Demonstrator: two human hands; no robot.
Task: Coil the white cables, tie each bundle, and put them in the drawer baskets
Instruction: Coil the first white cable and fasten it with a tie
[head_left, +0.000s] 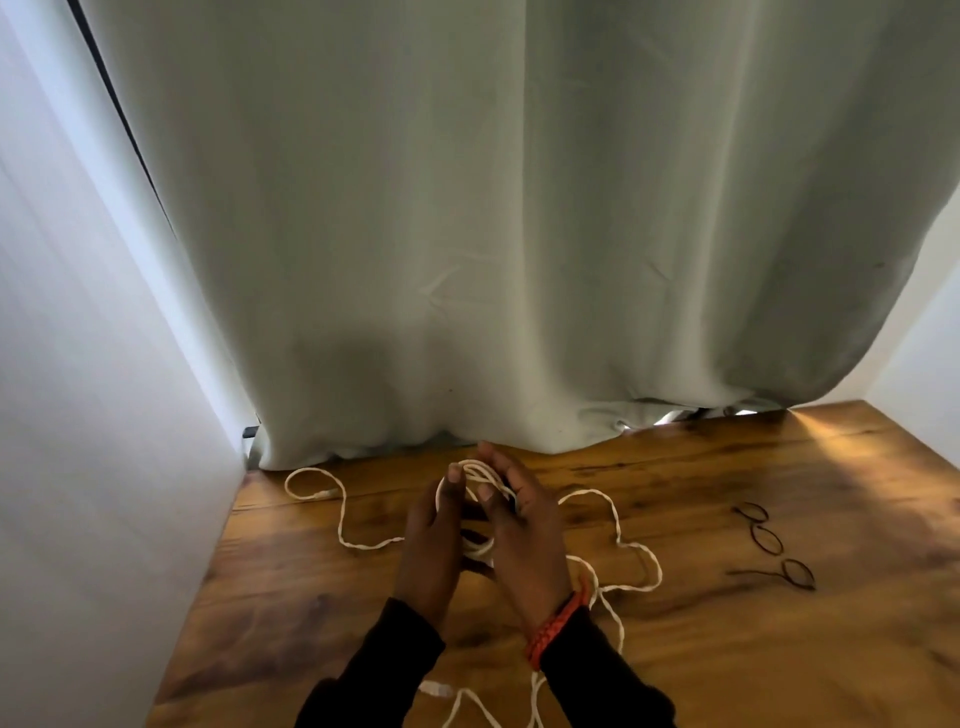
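A partly wound coil of white cable (475, 470) sits between my two hands over the wooden table (727, 649). My left hand (434, 540) holds the coil's left side with its fingers curled round the loops. My right hand (522, 535) holds the right side, thumb across the strands. Loose cable trails left to a plug end (326, 492) and loops right (631, 551) across the table. Another stretch of white cable with a connector (434, 688) lies near the front edge. The drawer baskets are out of view.
Three dark tie loops (769, 540) lie on the table to the right. A grey-green curtain (519, 234) hangs along the table's back edge. A white wall (93, 415) borders the left side. An orange bracelet (558, 621) is on my right wrist.
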